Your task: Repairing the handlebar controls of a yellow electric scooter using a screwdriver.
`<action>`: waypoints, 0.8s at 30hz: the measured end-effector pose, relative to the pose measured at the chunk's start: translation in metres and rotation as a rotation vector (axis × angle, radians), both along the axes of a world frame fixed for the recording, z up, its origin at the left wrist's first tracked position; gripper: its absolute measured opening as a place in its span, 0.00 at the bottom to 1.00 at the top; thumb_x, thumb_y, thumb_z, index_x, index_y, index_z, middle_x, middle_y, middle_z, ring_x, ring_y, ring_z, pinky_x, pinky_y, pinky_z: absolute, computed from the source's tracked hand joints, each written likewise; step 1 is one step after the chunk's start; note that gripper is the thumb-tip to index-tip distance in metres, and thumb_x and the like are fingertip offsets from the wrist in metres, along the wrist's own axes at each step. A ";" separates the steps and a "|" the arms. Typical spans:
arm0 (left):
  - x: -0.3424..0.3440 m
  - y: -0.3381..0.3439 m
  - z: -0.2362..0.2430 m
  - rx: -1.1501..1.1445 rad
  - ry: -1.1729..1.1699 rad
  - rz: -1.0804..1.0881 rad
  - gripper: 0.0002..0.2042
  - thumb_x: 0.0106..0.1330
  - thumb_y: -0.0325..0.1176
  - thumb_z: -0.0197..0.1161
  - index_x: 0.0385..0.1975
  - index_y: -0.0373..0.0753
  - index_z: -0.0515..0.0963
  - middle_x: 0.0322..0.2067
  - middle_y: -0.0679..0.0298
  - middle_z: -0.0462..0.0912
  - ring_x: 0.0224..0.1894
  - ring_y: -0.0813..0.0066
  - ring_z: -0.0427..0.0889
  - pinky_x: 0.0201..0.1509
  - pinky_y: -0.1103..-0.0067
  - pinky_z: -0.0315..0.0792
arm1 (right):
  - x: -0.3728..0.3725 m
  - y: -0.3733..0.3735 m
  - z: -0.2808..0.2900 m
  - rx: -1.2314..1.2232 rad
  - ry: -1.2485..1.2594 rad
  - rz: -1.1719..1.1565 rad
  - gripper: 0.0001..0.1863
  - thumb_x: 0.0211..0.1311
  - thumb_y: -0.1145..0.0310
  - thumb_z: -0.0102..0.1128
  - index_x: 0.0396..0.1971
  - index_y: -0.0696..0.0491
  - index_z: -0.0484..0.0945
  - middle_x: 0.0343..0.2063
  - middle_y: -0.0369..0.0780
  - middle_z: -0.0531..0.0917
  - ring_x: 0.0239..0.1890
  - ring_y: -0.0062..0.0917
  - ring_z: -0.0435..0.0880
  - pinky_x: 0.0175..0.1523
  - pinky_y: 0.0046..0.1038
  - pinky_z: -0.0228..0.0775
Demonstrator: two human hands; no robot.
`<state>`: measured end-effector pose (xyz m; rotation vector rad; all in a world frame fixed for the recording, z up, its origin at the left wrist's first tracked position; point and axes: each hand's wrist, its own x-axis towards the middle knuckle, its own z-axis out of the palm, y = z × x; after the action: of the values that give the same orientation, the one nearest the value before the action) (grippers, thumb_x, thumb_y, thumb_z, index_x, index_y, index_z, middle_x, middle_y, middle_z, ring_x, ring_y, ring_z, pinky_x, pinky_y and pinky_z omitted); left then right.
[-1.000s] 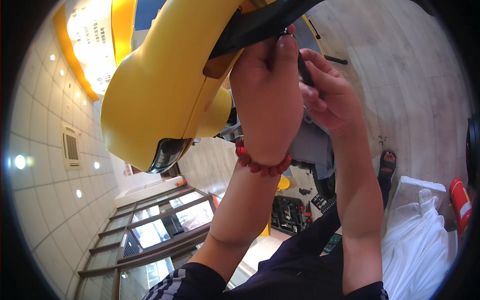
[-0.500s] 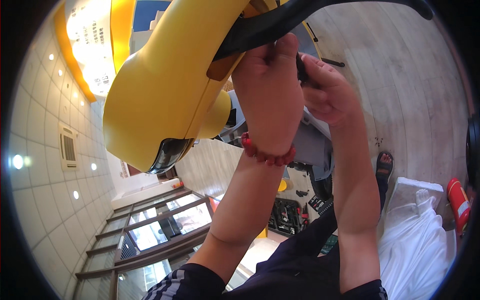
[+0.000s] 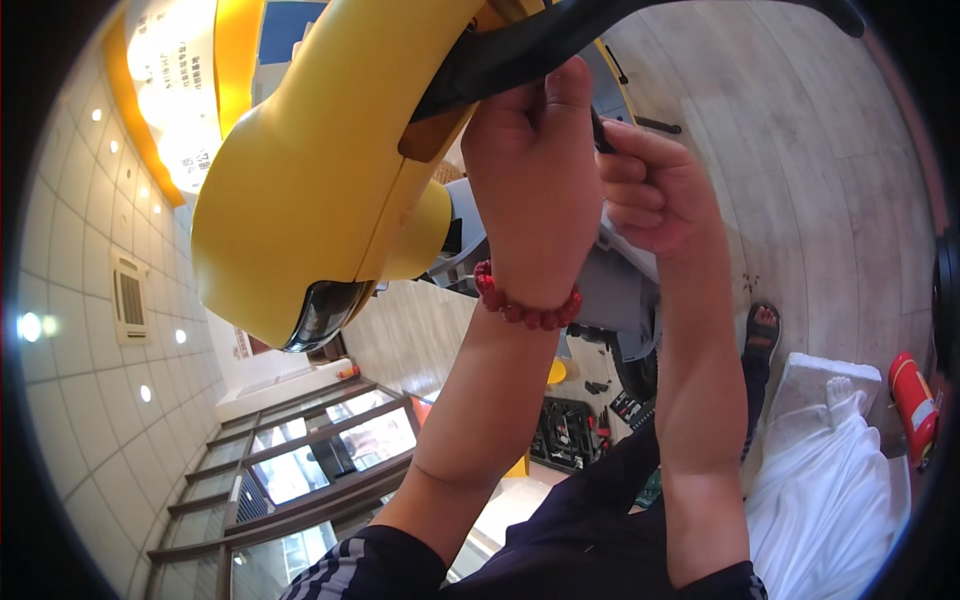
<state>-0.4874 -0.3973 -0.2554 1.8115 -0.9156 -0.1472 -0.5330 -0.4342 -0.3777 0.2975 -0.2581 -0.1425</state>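
Note:
A large glossy yellow vehicle body panel [image 3: 290, 200] with a dark lamp [image 3: 325, 312] at its end fills the upper left. Over it runs a curved black bar [image 3: 560, 48]. My left hand [image 3: 532, 160], red bead bracelet [image 3: 530, 308] at the wrist, is closed just under the bar, beside the panel. Its fingertips are hidden, and so is whatever they grip. To its right, my right hand [image 3: 655, 195] has thumb and forefinger pinched on a small black piece [image 3: 601, 135]. Most of that piece disappears behind my left hand.
Below my arms lies an open black tool case [image 3: 563, 435] on the floor. A white draped statue [image 3: 825, 475] and a red fire extinguisher [image 3: 913, 405] are at the lower right. A person's sandalled foot [image 3: 764, 325] shows beside the statue.
The view has shifted slightly, so the panel sits a little further left. My right hand's fingers have curled in closer around the small black piece, and it has dropped slightly from my left hand.

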 end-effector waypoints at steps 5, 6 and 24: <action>-0.002 -0.001 0.000 -0.044 -0.050 -0.001 0.09 0.60 0.32 0.59 0.23 0.34 0.73 0.15 0.74 0.68 0.19 0.89 0.62 0.23 0.86 0.57 | -0.003 0.022 0.055 -0.044 0.660 -0.400 0.12 0.63 0.65 0.49 0.41 0.57 0.71 0.19 0.34 0.72 0.10 0.10 0.60 0.10 0.12 0.50; 0.000 -0.002 -0.004 -0.090 -0.019 -0.044 0.09 0.61 0.32 0.59 0.23 0.34 0.74 0.15 0.73 0.69 0.18 0.89 0.62 0.23 0.86 0.57 | -0.003 0.022 0.051 -0.048 0.661 -0.402 0.12 0.63 0.65 0.49 0.41 0.57 0.71 0.19 0.34 0.72 0.10 0.10 0.60 0.10 0.12 0.50; -0.001 0.001 0.000 -0.013 0.075 -0.074 0.10 0.63 0.34 0.57 0.34 0.33 0.77 0.29 0.70 0.78 0.31 0.87 0.71 0.37 0.88 0.64 | 0.002 0.031 0.038 -0.149 0.572 -0.431 0.15 0.65 0.65 0.47 0.45 0.59 0.68 0.26 0.37 0.75 0.23 0.16 0.71 0.30 0.16 0.63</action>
<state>-0.4888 -0.3963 -0.2552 1.7489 -0.9283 -0.2535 -0.5306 -0.4037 -0.3397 0.0405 0.2400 -0.6201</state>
